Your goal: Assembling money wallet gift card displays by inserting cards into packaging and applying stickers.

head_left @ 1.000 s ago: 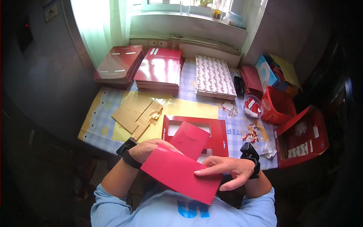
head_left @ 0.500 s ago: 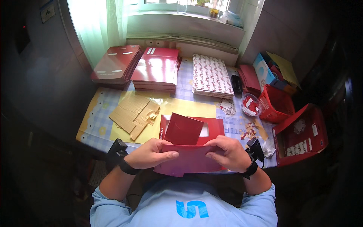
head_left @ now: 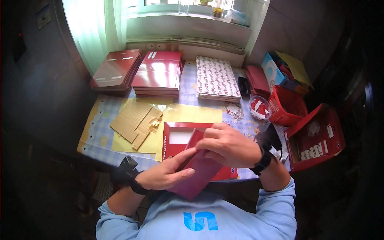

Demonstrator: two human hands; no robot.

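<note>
A folded purplish-red card sheet (head_left: 196,180) slants steeply in front of my body. My left hand (head_left: 170,173) is on its left edge, index finger stretched along the card and thumb lying over it. Across the upper part comes my right hand (head_left: 232,147), fingers bent and pinching the card's edge; the fingertips partly hide what they grip. Below the hands lies a flat red printed box panel (head_left: 170,150) with a white rectangular area showing at its upper left. Much of that panel is covered by the card and my hands.
A yellow sheet (head_left: 200,113) and a torn tan cardboard piece (head_left: 136,122) lie to the left. Behind stand red card stacks (head_left: 158,74) and a patterned stack (head_left: 218,78). At right are a round tub (head_left: 260,108), a red basket (head_left: 286,106) and an open red box (head_left: 314,138).
The card sheet has turned from nearly level to a steep slant. My right hand has moved left to its upper edge, and more of the panel's white area shows at left.
</note>
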